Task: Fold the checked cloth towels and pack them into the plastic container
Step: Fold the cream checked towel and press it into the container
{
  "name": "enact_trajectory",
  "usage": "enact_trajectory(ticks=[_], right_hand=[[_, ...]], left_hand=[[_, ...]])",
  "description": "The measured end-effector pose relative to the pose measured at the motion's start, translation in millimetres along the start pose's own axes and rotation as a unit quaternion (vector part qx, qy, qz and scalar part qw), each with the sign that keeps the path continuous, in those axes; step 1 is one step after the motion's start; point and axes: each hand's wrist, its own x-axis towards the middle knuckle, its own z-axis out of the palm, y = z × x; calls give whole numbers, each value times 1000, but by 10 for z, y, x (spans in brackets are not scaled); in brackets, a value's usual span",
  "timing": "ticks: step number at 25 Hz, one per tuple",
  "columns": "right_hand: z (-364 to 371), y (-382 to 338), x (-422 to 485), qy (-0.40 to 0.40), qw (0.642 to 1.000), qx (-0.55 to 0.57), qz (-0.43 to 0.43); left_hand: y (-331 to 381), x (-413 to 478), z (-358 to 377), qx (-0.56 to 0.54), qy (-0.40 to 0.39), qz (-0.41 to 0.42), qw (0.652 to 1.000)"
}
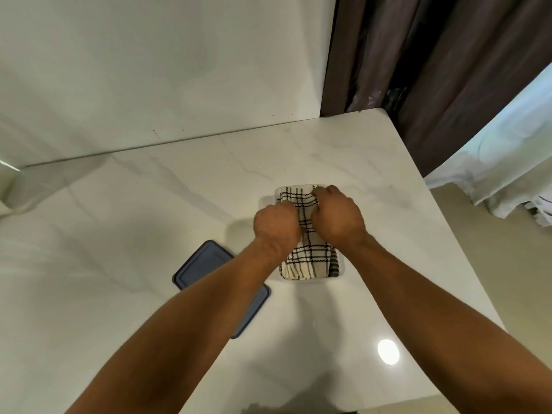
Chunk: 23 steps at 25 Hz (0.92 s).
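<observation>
Marble counter (119, 234): you're pressing checked towel (307, 258) into plastic container (342, 271), right hand (340, 219) clutching fold, left hand (276, 225) curling at edge, grip unclear; blue lid (203, 261) lying alongside.

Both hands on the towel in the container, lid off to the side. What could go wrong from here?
1. The checked towel fills the plastic container and looks mounded at the near end, so the lid may not seat.
2. The lid lies beside the container, under the left forearm; drawing the arm back could knock it.
3. The left hand and right hand both bear down on the towel; it may spring up once released.
</observation>
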Motion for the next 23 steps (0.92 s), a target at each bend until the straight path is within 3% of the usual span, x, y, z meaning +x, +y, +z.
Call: enact_trajectory(ticks=[2,6,9,15,19,21,23], right_hand=[[-105,54,20,-20,997,55,48],[-111,37,-209,-143,987,-27,68],[-17,-10,-318,-155,982,33,106],[27,109,-403,-106,969,154,163],[66,122,-456,-170,935,263,165],[83,107,-511,-191,952,203,128],[92,77,-554,-162,980,74,88]], left_hand=[[-37,57,1,-27,2,8,1000],[-122,67,162,8,8,65,998],[-156,63,282,28,31,70,997],[-174,-8,348,89,104,129,982],[-187,7,387,58,28,201,977],[-207,-13,399,47,-4,187,981],[-228,-31,407,36,-23,179,983]])
